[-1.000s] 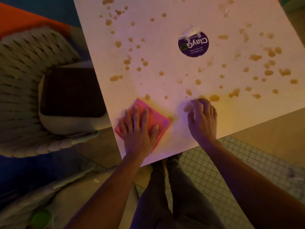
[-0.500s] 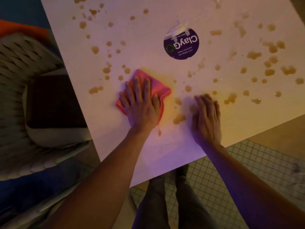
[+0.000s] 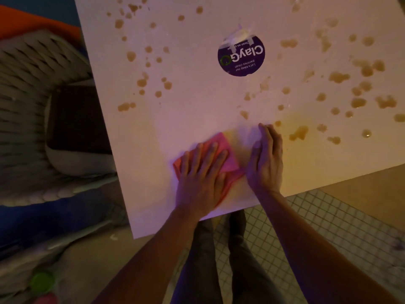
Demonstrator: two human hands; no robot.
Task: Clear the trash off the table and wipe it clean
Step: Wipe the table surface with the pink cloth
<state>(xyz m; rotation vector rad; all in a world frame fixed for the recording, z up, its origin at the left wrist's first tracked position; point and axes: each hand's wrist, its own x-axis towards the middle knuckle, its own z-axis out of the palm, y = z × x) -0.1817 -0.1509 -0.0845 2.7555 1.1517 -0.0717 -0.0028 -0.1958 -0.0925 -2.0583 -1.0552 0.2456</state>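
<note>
Most of the folded pink cleaning cloth [image 3: 225, 150] is hidden under the left hand [image 3: 202, 172]; only its far corner & right edge show. The white square tabletop [image 3: 197, 110] is cut off at top & right of frame. Small print on the round purple "ClayG" sticker [image 3: 241, 55] is upside down, partly torn at its far edge, hard to read. Bottom-left: a green round object [image 3: 41, 281], blurred, can't tell what it is.

Left hand lies flat, fingers straight & spread, pressing the cloth near the table's near edge. Right hand [image 3: 266, 159] rests flat on the bare tabletop, fingers straight & together, just beside the cloth's right edge.

Vs 0.5 s ago: cloth & left hand pulled back toward the near edge & rightward, now next to the right hand. Brown spill drops [image 3: 359, 102] near the right hand's fingertips are gone; many remain further out.
</note>
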